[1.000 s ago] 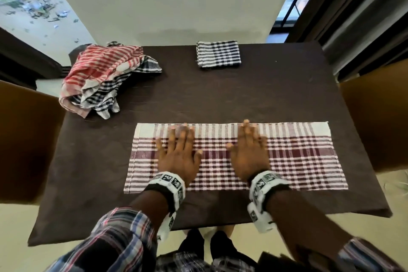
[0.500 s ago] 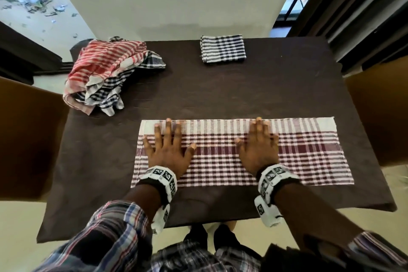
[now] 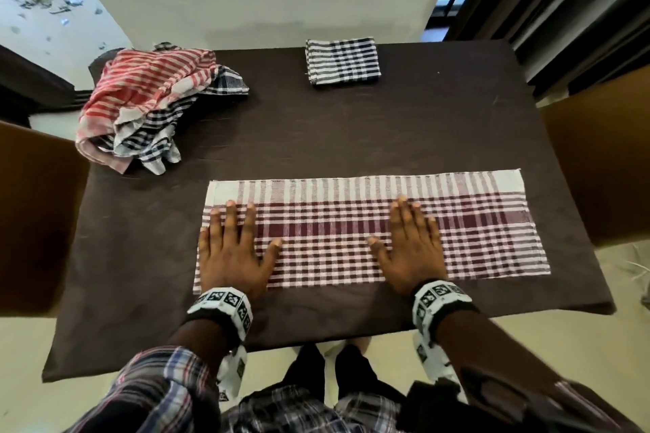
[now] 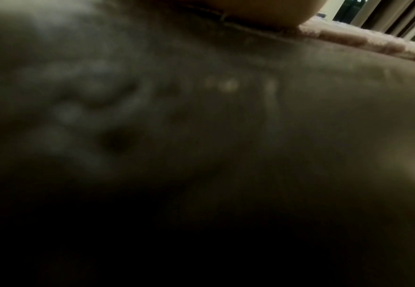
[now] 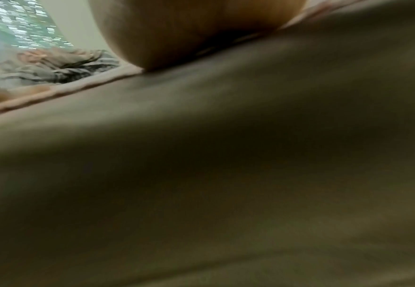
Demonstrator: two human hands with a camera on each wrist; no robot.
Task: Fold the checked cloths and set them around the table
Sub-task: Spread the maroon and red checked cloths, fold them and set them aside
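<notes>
While both hands lie flat (fingers straight) — left hand (image 3: pixel 232 253) | right hand (image 3: pixel 409 250) | on maroon checked cloth (image 3: pixel 337 239)

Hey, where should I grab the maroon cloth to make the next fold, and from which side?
Probably the two corners of one short end. The maroon cloth lies flat as a long strip, with the left hand already near its left end and the right hand right of the middle. Pinch the left end's far and near corners from the left, then carry that end over to the right one.
</notes>
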